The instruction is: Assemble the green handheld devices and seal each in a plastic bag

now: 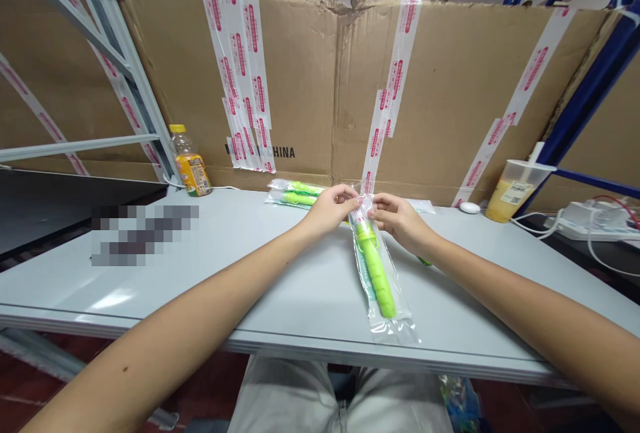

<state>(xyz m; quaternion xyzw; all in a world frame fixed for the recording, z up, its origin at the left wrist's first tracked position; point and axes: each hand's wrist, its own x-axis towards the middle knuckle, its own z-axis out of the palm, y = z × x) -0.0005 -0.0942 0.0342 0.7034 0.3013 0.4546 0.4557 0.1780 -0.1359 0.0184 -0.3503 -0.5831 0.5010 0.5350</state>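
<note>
Fingers [373,214] of both hands narrow, pinching top end of clear plastic bag [395,329]; left hand [327,211] and right hand [400,223] meet there. Bag lies on desk [100,306] near front edge, holding lime-green plastic item [380,279]. Long axis runs front to back, far end tilted left. Whether bag mouth is sealed: cannot tell. One bag in hand; two more bagged green items [295,193] lie together at back of desk, beyond left hand. Juice bottle [190,166] farther left; plastic cup [515,191] right.

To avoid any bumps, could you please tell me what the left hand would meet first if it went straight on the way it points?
The left hand would first meet the top of the clear plastic bag, which it appears to pinch now.
</note>
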